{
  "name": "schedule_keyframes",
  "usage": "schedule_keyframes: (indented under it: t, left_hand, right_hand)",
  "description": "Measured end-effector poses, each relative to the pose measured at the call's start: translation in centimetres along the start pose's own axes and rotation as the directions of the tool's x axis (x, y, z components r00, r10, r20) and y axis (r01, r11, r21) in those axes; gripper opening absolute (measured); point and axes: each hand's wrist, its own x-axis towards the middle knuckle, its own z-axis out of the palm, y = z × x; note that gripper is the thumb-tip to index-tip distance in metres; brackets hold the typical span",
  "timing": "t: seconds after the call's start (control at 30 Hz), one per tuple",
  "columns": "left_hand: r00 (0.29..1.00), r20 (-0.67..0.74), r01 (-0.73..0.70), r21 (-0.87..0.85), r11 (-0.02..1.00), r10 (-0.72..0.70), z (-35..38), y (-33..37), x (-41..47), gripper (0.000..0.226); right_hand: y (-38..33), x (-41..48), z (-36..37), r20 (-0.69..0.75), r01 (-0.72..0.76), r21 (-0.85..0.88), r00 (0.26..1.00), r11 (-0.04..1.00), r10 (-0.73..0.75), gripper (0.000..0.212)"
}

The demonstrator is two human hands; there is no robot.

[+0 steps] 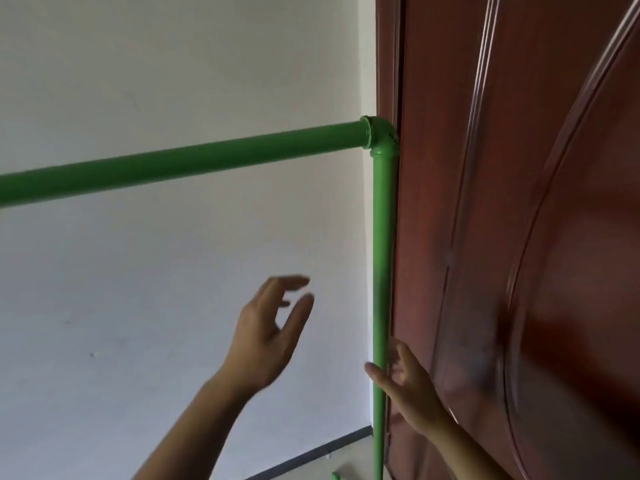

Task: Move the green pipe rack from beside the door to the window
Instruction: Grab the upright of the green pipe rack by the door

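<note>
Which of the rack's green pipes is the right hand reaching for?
The upright pipe against the door: the open right hand sits at its lower stretch. The horizontal bar runs off left, with neither hand near it.

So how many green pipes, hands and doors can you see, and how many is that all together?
Green pipes: 2, the long top bar and the upright post, joined by a corner piece
Hands: 2, the left hand open in the air, the right hand open at the post
Doors: 1, the brown door
Total: 5
</note>
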Motion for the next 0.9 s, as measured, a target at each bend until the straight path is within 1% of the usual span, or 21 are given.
schedule_keyframes:
  t: [0.03,0.1,0.17,0.2,0.23,0.27,0.3,0.37,0.43,0.5,0.53,0.6,0.7,0.9]
  left_hand:
    - [1.0,-0.014,0.011,-0.093,0.996,-0.013,0.0,0.7,1.3,0.025]
    - [0.996,0.034,0.084,-0.229,0.97,-0.078,0.2,2.9,3.4,0.028]
    - [0.982,0.128,0.171,-0.32,0.932,-0.136,1.0,4.9,5.5,0.044]
    - [0.972,0.177,0.205,-0.343,0.916,-0.152,1.6,5.9,6.2,0.054]
    - [0.965,0.219,0.221,-0.366,0.904,-0.147,2.4,6.7,7.0,0.061]
    - [0.964,0.237,0.21,-0.392,0.896,-0.122,3.0,7.7,7.7,0.062]
    - [0.968,0.233,0.187,-0.414,0.891,-0.095,3.5,8.8,8.3,0.058]
    - [0.982,0.173,0.148,-0.473,0.869,-0.073,3.8,10.4,9.2,0.045]
    - [0.996,0.072,0.08,-0.515,0.853,-0.05,3.3,10.7,9.5,0.039]
    - [0.999,-0.034,0.012,-0.485,0.875,-0.033,2.1,10.4,9.4,0.035]
    - [0.996,-0.077,0.001,-0.477,0.879,-0.043,1.1,10.2,9.3,0.032]
    - [0.986,-0.14,0.013,-0.473,0.881,-0.089,-0.8,9.6,9.0,0.029]
    - [0.962,-0.225,0.041,-0.435,0.9,-0.152,-4.3,8.5,8.4,0.032]
    - [0.902,-0.365,0.119,-0.304,0.945,-0.231,-10.8,5.5,5.1,0.036]
  right_hand:
    - [-0.6,0.8,0.4,0.011,0.001,0.037,1.0,0.999,-0.002,0.063]
    - [-1.8,2.1,1.0,0.017,-0.042,0.064,0.999,0.997,0.041,0.053]
    - [-2.7,3.2,1.8,-0.026,-0.06,0.087,0.998,0.994,0.062,0.031]
    - [-3.0,3.5,2.0,-0.059,-0.08,0.094,0.995,0.992,0.086,0.032]
    - [-3.1,3.7,2.3,-0.098,-0.091,0.091,0.99,0.992,0.099,0.043]
    - [-3.3,3.7,2.5,-0.112,-0.12,0.084,0.985,0.989,0.129,0.05]
    - [-3.5,3.6,2.8,-0.126,-0.13,0.088,0.982,0.988,0.14,0.051]
    - [-3.7,3.3,3.6,-0.092,-0.127,0.122,0.986,0.984,0.139,0.049]
    - [-4.0,2.8,4.8,-0.034,-0.119,0.142,0.992,0.983,0.125,0.045]
    - [-4.5,2.5,6.4,0.025,-0.094,0.153,0.995,0.984,0.091,0.043]
    - [-5.1,2.5,7.3,0.057,-0.077,0.164,0.996,0.983,0.069,0.043]
    - [-6.4,2.4,9.2,0.115,-0.061,0.16,0.993,0.985,0.042,0.043]
    - [-8.2,2.3,12.5,0.197,-0.036,0.166,0.98,0.985,0.002,0.043]
    - [-10.3,0.2,20.0,0.385,-0.031,0.173,0.922,0.984,-0.039,0.052]
